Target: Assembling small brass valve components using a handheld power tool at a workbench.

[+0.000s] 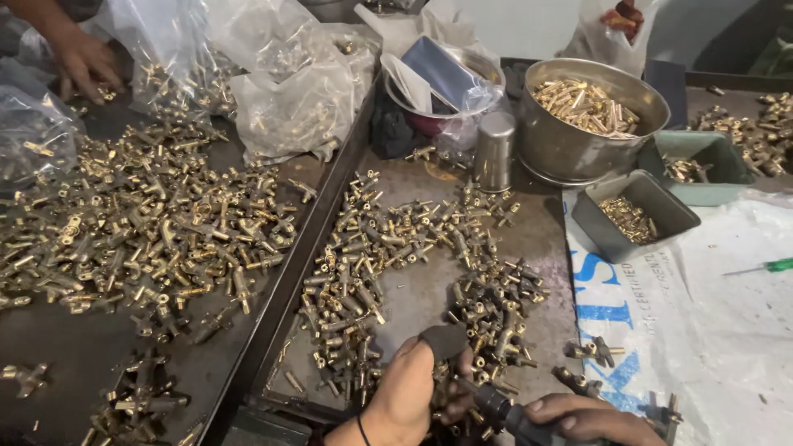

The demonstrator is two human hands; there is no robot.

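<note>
Brass fitting sits at the bottom edge of the metal tray, pinched in the closed left hand, whose thumb wears a dark cap. Right hand wraps shut around a dark power tool, its tip at the fitting. Loose brass fittings lie scattered around.

A small metal workshop is showing here: brass fittings are lying heaped across dark steel trays, more are sitting in a steel bowl, small bins and plastic bags, and a screwdriver is resting on a printed sack
</note>
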